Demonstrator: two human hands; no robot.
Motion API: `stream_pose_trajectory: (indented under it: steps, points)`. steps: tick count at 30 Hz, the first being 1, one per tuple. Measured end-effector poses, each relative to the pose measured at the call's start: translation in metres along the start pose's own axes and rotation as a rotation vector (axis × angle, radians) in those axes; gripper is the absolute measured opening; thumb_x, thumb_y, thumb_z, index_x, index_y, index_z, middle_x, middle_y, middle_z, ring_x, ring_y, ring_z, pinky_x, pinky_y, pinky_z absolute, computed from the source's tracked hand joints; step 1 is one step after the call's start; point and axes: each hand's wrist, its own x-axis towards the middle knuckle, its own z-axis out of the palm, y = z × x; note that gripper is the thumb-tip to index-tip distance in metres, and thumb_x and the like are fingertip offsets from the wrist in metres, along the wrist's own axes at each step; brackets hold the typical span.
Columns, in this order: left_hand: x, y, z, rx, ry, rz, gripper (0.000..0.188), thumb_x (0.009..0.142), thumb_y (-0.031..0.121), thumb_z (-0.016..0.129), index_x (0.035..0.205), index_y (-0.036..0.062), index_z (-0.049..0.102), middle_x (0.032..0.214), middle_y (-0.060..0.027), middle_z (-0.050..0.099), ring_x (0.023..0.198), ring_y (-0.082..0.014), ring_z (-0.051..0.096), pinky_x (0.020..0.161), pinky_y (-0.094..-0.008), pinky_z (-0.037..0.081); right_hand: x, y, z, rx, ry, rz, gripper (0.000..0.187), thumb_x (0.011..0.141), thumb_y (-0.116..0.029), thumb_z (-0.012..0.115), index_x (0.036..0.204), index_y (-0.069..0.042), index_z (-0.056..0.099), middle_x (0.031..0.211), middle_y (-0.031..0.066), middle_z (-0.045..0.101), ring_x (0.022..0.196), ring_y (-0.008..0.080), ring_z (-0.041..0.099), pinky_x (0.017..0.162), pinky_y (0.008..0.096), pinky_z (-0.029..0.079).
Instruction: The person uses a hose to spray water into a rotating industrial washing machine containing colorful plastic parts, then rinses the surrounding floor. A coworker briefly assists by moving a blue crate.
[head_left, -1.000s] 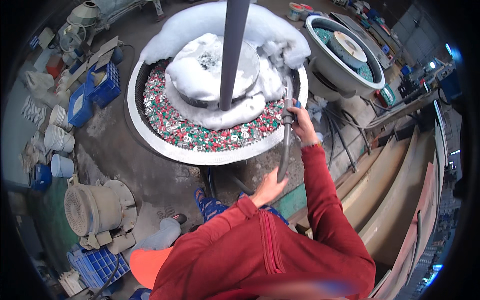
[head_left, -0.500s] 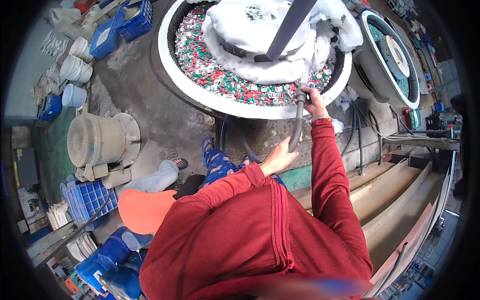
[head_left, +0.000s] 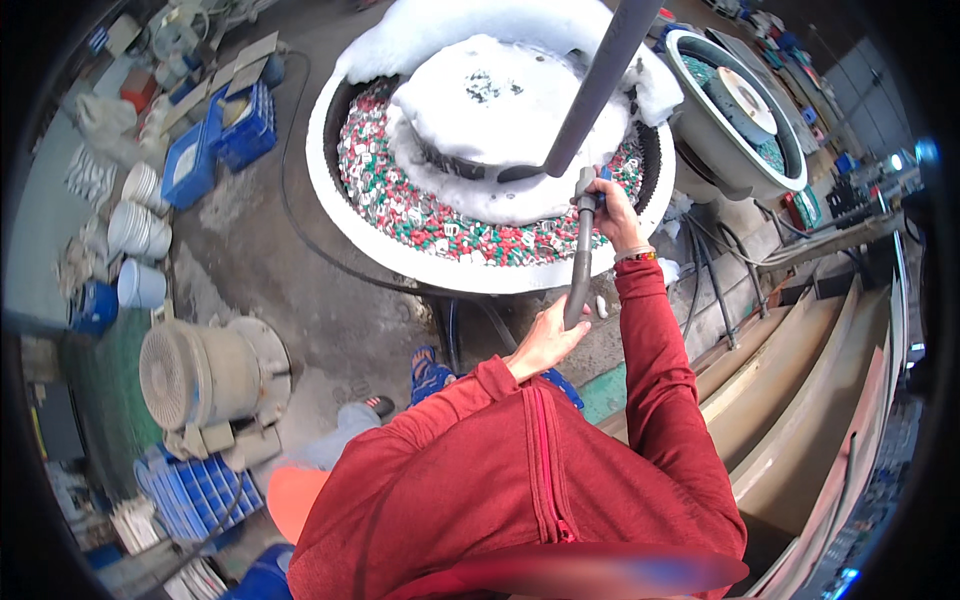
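A grey hose (head_left: 581,268) with a grey valve fitting (head_left: 586,187) at its end stretches between my hands. Closed around the hose's lower part is my left hand (head_left: 546,338). My right hand (head_left: 619,215) is wrapped on the fitting, its fingers by a small blue lever (head_left: 603,184). The fitting's tip is above the right front part of a big round tub (head_left: 405,262) with a white rim. Inside lie many small red, green and white pieces with metal buckle-like parts (head_left: 450,232). White foam (head_left: 480,90) covers the central hub and spills over the far rim.
A dark pole (head_left: 605,85) slants across the tub. Another round tub (head_left: 690,150) stands at right, above metal troughs (head_left: 780,370). At left are a beige drum-shaped machine (head_left: 205,375), white buckets (head_left: 140,230) and blue crates (head_left: 245,125). A person's orange cap (head_left: 292,500) shows lower left.
My view has shifted, so the tub appears lower and more of its far foam shows. The fitting points more to the left. A pale streak at its tip is no longer plain; the blue lever now shows.
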Motion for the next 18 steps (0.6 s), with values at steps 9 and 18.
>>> stream_pose_trajectory:
  steps: [9, 18]
  points:
    - [-0.017, -0.004, -0.064, -0.035, -0.145, 0.011, 0.037, 0.08, 0.014, 0.061, 0.112, 0.0058, 0.044, 0.063, 0.0018, 0.047, 0.049, -0.0066, 0.047, 0.046, -0.0236, 0.039, 0.005, 0.03, 0.06, -0.018, 0.103, -0.051, 0.039, 0.073, -0.011, 0.052, 0.11, -0.002, 0.045, 0.081, 0.0105, 0.052, 0.064, 0.0232, 0.057, 0.051, 0.042, 0.052]
    - [-0.051, -0.058, -0.142, 0.146, 0.103, 0.319, 0.043, 0.083, 0.028, 0.061, 0.117, 0.0063, 0.045, 0.079, -0.0105, 0.063, 0.073, -0.0219, 0.065, 0.064, -0.0319, 0.048, 0.04, 0.064, 0.148, -0.059, -0.082, -0.225, 0.038, 0.068, -0.002, 0.048, 0.105, -0.004, 0.039, 0.077, 0.0107, 0.048, 0.054, 0.0209, 0.05, 0.041, 0.0383, 0.049]
